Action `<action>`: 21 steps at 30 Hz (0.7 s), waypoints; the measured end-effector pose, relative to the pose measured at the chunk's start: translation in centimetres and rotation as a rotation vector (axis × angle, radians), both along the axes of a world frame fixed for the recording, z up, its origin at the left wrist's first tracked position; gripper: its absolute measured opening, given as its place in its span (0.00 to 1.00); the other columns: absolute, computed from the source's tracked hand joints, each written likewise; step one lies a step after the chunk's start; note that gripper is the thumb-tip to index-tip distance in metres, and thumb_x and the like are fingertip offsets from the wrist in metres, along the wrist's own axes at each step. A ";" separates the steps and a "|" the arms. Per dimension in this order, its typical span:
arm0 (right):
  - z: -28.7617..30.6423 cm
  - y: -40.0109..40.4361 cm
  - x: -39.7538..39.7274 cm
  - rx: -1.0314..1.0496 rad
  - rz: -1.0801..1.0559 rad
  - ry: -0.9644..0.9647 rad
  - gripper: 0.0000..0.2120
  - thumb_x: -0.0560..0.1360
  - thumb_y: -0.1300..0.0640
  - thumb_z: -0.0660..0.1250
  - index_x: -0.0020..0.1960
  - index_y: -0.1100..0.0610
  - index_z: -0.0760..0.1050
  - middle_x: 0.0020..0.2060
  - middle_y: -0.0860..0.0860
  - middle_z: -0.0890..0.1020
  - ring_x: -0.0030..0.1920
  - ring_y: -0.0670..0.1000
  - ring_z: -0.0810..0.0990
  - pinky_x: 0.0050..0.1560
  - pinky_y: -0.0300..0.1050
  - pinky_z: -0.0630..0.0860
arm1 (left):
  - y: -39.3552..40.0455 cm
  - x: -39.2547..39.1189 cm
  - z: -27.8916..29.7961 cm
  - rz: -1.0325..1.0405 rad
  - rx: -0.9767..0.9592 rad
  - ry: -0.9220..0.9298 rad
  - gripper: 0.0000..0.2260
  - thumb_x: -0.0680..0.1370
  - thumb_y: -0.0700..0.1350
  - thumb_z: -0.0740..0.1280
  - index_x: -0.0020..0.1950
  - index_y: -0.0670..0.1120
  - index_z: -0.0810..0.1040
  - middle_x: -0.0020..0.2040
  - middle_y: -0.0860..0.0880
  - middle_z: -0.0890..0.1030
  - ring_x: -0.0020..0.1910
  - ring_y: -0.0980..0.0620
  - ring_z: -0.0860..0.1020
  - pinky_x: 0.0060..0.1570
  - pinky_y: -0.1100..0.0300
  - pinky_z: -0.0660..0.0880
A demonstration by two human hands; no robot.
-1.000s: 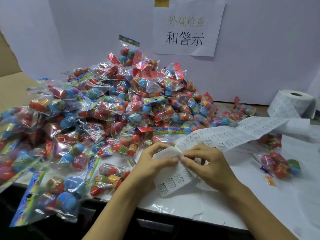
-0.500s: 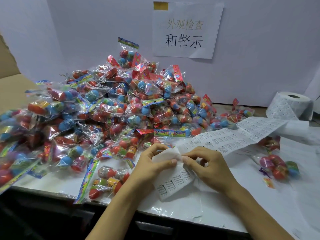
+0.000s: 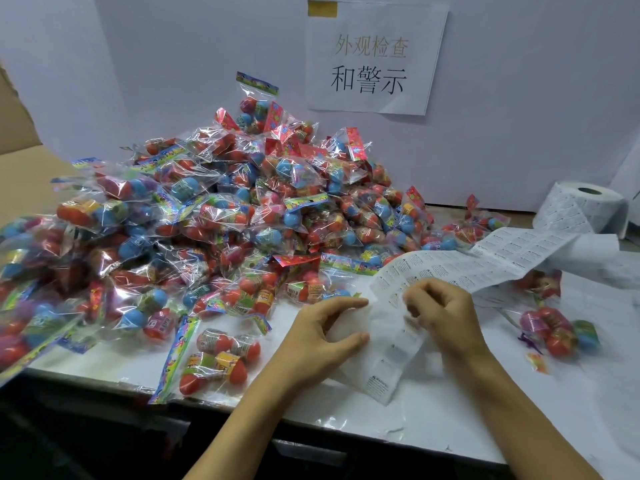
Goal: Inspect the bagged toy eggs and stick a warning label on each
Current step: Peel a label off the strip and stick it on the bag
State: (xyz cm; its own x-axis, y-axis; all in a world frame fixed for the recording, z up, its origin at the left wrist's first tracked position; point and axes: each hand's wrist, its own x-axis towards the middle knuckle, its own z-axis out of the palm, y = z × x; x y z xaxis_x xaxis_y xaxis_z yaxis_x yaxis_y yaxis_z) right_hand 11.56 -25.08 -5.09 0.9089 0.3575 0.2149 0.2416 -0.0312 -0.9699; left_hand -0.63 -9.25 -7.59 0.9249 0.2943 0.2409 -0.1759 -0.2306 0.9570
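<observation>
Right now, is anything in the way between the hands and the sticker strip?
No. Both the left hand and the right hand are already on the label strip; nothing visible lies between them.

Bagged eggs (image 3: 214, 216) piled beside unrolled label strip (image 3: 491, 261).

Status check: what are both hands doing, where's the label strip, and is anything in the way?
Left hand pinches the label strip; right hand curled on it, picking. Strip runs back to the roll. Pile of bagged eggs beside, none in hand.
</observation>
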 end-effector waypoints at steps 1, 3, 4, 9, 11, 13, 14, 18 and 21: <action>0.1 -0.1 0.1 0.063 -0.039 0.049 0.07 0.65 0.56 0.67 0.29 0.55 0.75 0.26 0.47 0.74 0.30 0.47 0.69 0.32 0.43 0.67 | 0.0 -0.1 -0.1 -0.020 0.025 0.013 0.17 0.74 0.37 0.76 0.59 0.53 0.83 0.60 0.53 0.84 0.60 0.58 0.82 0.64 0.55 0.78; 0.4 -0.5 0.5 0.148 -0.113 0.101 0.09 0.67 0.56 0.66 0.28 0.52 0.75 0.26 0.46 0.73 0.30 0.47 0.68 0.31 0.43 0.65 | -0.1 -0.3 -0.1 -0.078 0.089 0.035 0.15 0.74 0.48 0.78 0.60 0.53 0.85 0.49 0.61 0.84 0.49 0.61 0.82 0.54 0.65 0.78; 0.4 -0.7 0.7 0.156 -0.131 0.092 0.09 0.68 0.56 0.67 0.29 0.51 0.76 0.27 0.45 0.74 0.30 0.46 0.69 0.31 0.43 0.65 | -0.3 -0.4 -0.1 -0.091 0.139 0.049 0.17 0.73 0.56 0.78 0.61 0.55 0.85 0.40 0.62 0.79 0.40 0.62 0.77 0.44 0.69 0.73; -0.3 -0.9 1.3 0.006 -0.179 -0.162 0.09 0.76 0.60 0.71 0.38 0.51 0.80 0.31 0.45 0.81 0.35 0.47 0.78 0.39 0.44 0.74 | -0.5 -0.4 -0.1 -0.042 0.366 0.035 0.21 0.73 0.71 0.69 0.60 0.62 0.84 0.37 0.51 0.74 0.34 0.60 0.69 0.35 0.63 0.64; -0.1 -1.7 2.1 0.045 -0.310 -0.255 0.07 0.76 0.56 0.72 0.39 0.49 0.79 0.34 0.46 0.82 0.38 0.50 0.80 0.42 0.45 0.75 | -0.7 -0.4 0.0 -0.026 0.449 0.041 0.22 0.74 0.70 0.67 0.55 0.57 0.87 0.37 0.57 0.75 0.35 0.59 0.71 0.35 0.66 0.64; 0.4 -2.5 2.6 0.190 -0.409 -0.222 0.04 0.72 0.49 0.70 0.41 0.47 0.79 0.37 0.47 0.82 0.40 0.51 0.80 0.43 0.48 0.76 | -0.8 -0.2 -0.1 -0.023 0.507 0.062 0.21 0.75 0.68 0.68 0.52 0.54 0.88 0.37 0.59 0.73 0.38 0.59 0.72 0.36 0.67 0.65; 0.5 -2.7 2.6 0.217 -0.426 -0.219 0.04 0.71 0.46 0.69 0.42 0.46 0.78 0.39 0.47 0.82 0.42 0.51 0.80 0.44 0.47 0.76 | -0.9 -0.2 -0.2 -0.027 0.513 0.068 0.20 0.75 0.66 0.69 0.52 0.53 0.88 0.38 0.58 0.73 0.39 0.59 0.72 0.37 0.68 0.66; 0.0 -1.7 0.9 0.010 -0.264 -0.476 0.05 0.74 0.48 0.74 0.44 0.45 0.78 0.40 0.43 0.82 0.41 0.42 0.80 0.39 0.37 0.76 | -0.3 -0.2 -0.2 0.036 0.220 0.049 0.13 0.77 0.57 0.71 0.55 0.51 0.86 0.43 0.50 0.84 0.39 0.59 0.78 0.41 0.64 0.75; -0.8 -0.6 -0.1 -0.128 -0.092 -0.771 0.08 0.71 0.59 0.79 0.43 0.55 0.79 0.37 0.47 0.80 0.38 0.46 0.79 0.36 0.38 0.71 | -0.5 0.2 0.2 0.044 -0.045 0.073 0.15 0.81 0.54 0.67 0.50 0.42 0.84 0.42 0.44 0.85 0.34 0.52 0.80 0.34 0.60 0.76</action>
